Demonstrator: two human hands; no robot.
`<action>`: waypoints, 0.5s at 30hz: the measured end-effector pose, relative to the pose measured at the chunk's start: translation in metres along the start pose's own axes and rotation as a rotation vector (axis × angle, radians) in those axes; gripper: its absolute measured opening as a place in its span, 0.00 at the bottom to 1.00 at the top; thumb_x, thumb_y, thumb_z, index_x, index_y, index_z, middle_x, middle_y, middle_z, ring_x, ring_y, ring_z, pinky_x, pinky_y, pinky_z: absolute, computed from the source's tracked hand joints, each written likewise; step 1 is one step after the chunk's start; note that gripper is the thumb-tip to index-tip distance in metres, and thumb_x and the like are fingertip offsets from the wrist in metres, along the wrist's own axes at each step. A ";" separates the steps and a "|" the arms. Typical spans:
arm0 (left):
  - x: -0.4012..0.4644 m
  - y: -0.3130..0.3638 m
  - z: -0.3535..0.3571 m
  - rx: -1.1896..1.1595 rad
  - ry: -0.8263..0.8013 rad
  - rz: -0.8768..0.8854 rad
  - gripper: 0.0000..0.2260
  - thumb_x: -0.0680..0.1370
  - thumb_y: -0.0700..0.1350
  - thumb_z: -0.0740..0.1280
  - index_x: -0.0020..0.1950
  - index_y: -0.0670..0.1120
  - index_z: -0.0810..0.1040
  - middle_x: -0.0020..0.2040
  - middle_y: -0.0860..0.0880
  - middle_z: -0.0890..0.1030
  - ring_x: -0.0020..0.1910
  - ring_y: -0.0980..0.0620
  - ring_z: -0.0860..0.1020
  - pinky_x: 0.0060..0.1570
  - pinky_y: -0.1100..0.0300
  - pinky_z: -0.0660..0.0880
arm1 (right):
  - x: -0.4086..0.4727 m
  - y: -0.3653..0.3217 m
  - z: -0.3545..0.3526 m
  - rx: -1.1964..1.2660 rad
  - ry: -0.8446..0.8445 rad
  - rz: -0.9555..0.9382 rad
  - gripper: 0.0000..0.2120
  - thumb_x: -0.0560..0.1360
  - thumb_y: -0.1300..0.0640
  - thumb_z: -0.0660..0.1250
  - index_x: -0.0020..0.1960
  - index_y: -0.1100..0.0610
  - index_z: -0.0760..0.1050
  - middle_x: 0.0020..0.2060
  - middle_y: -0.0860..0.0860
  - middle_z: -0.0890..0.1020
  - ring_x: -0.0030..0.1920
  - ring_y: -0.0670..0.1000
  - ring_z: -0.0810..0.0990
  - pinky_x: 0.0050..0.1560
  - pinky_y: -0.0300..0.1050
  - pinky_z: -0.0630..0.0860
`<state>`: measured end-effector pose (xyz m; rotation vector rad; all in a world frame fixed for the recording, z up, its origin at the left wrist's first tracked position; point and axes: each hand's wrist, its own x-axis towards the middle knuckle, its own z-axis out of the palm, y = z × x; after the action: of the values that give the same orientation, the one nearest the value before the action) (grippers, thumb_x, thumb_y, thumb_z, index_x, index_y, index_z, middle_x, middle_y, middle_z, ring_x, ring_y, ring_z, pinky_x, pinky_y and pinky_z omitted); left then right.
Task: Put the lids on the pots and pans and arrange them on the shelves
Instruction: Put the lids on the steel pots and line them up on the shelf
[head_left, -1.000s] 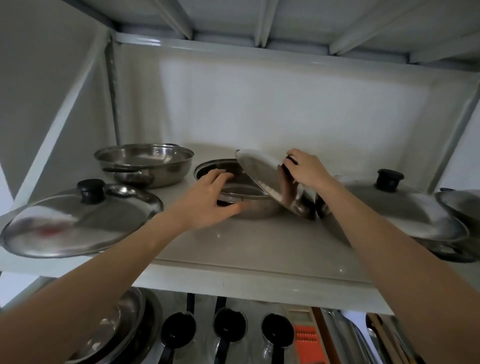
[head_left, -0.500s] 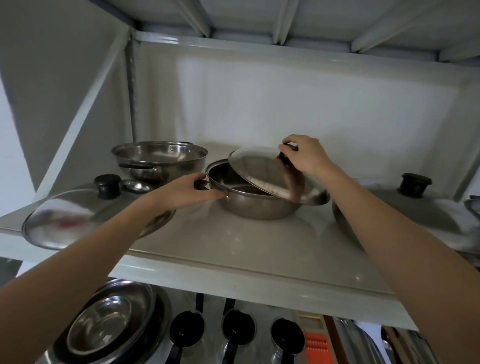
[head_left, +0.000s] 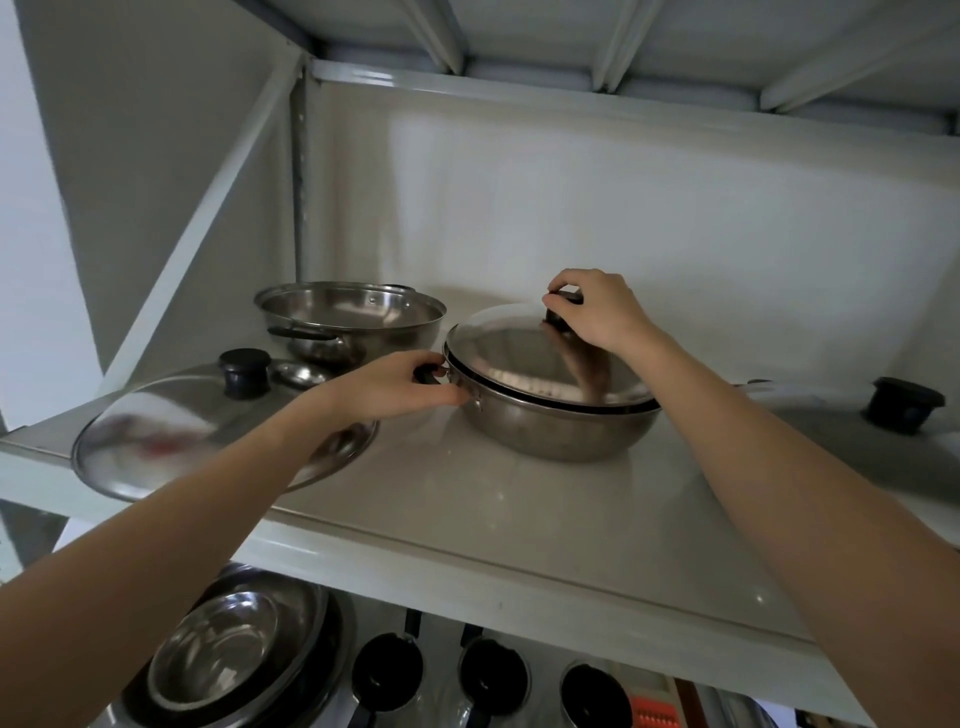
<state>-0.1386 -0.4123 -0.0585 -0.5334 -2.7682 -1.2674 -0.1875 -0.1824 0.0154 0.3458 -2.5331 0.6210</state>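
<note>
A steel pot (head_left: 556, 426) stands in the middle of the white shelf (head_left: 467, 509). A glass lid (head_left: 519, 353) lies nearly flat on its rim, with a thin gap showing on the left side. My right hand (head_left: 597, 312) grips the lid's black knob from above. My left hand (head_left: 395, 389) holds the pot's black side handle at the left rim. Behind on the left sits an open steel pan (head_left: 348, 322) without a lid.
A large steel lid with a black knob (head_left: 218, 421) lies at the shelf's left front edge. Another lidded pan (head_left: 883, 431) stands at the right. On the lower shelf are stacked steel bowls (head_left: 228, 654), several black-knobbed lids (head_left: 493, 680) and an orange item (head_left: 652, 714).
My right hand has tipped the lid down from a steep tilt until it lies almost level on the pot. My left hand moved from the pot's rim to its side handle.
</note>
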 end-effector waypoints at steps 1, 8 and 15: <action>0.000 -0.001 -0.001 0.012 0.004 0.004 0.27 0.61 0.65 0.69 0.57 0.56 0.79 0.47 0.53 0.81 0.37 0.59 0.74 0.44 0.64 0.71 | 0.000 -0.001 0.002 -0.008 -0.003 -0.006 0.10 0.76 0.53 0.64 0.54 0.55 0.79 0.54 0.54 0.82 0.56 0.56 0.78 0.56 0.45 0.71; 0.003 -0.009 -0.002 0.058 0.038 0.030 0.23 0.63 0.66 0.68 0.53 0.56 0.81 0.38 0.58 0.78 0.36 0.60 0.73 0.46 0.63 0.70 | 0.000 -0.002 0.004 -0.022 -0.006 0.003 0.10 0.75 0.54 0.64 0.54 0.54 0.80 0.55 0.55 0.82 0.57 0.57 0.78 0.56 0.44 0.71; 0.001 -0.009 -0.002 0.056 0.070 0.035 0.21 0.66 0.65 0.71 0.56 0.58 0.80 0.40 0.58 0.81 0.36 0.62 0.74 0.48 0.65 0.70 | -0.003 -0.002 0.000 -0.016 -0.018 0.019 0.10 0.74 0.54 0.64 0.53 0.53 0.80 0.55 0.56 0.81 0.57 0.57 0.78 0.58 0.46 0.72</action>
<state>-0.1425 -0.4185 -0.0635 -0.5200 -2.7158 -1.1739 -0.1840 -0.1833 0.0143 0.3234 -2.5595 0.6071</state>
